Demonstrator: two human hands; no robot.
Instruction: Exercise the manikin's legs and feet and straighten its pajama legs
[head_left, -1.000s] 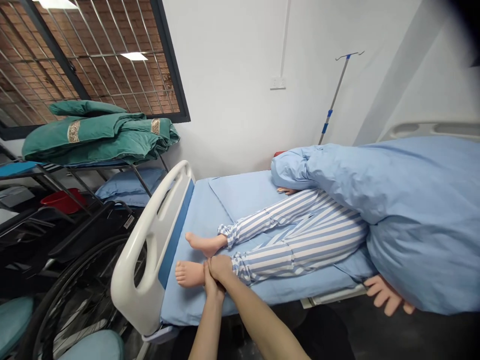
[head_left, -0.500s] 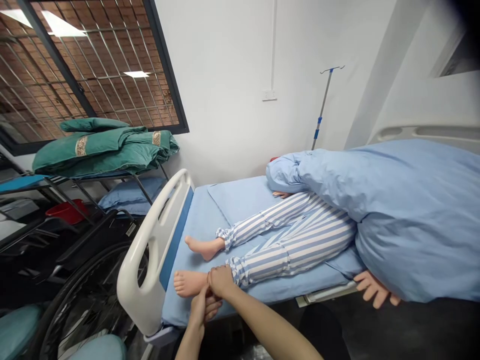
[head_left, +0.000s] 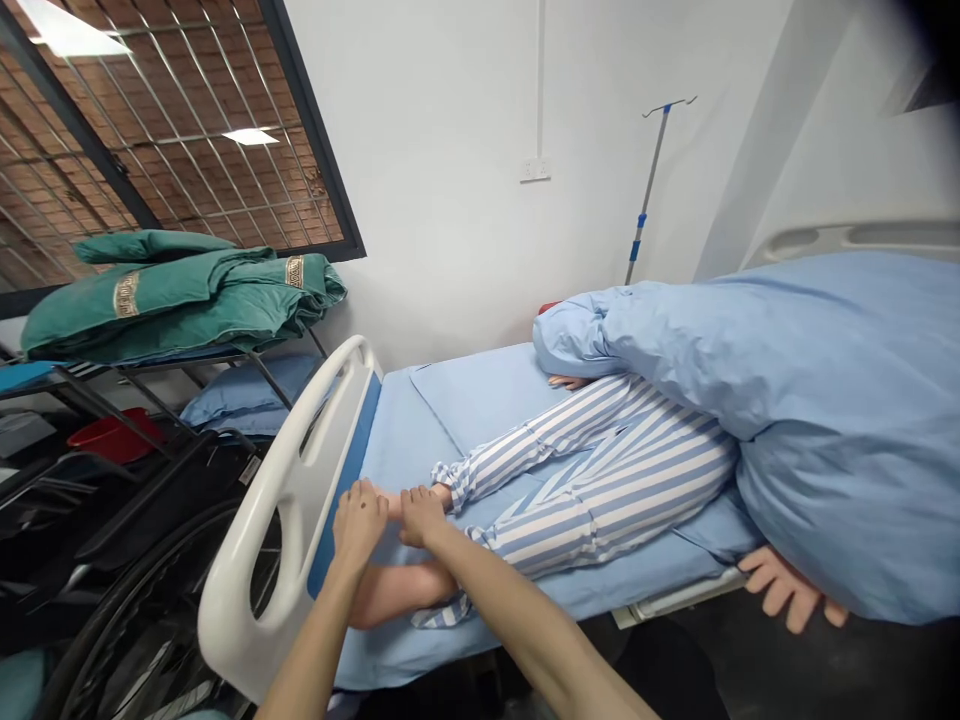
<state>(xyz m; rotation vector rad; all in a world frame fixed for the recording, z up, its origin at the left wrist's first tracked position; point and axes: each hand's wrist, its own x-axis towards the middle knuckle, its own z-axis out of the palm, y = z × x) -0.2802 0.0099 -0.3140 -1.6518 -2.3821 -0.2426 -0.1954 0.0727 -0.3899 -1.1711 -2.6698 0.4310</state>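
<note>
A care manikin in blue-and-white striped trousers (head_left: 645,470) lies on the bed, its upper body under a blue quilt (head_left: 840,400). My left hand (head_left: 361,518) is curled over the toe end of the manikin's far foot (head_left: 391,505). Beside it, my right hand (head_left: 421,514) wraps the same foot near the ankle, just below the gathered trouser cuff (head_left: 450,478). My palms and the undersides of my fingers are hidden. The near foot (head_left: 394,596) rests on the blue sheet below my wrists, partly covered by my forearms.
The white footboard (head_left: 247,560) stands close left of my hands. Beyond it are a wheelchair wheel (head_left: 150,610), a red basin (head_left: 116,436) and folded green bedding (head_left: 187,295). A manikin hand (head_left: 793,590) hangs over the near bed edge. An IV pole (head_left: 649,190) stands behind the bed.
Both hands have gone from the near ankle to the far foot, where they now hold it. The near trouser cuff looks looser, and the view has shifted slightly.
</note>
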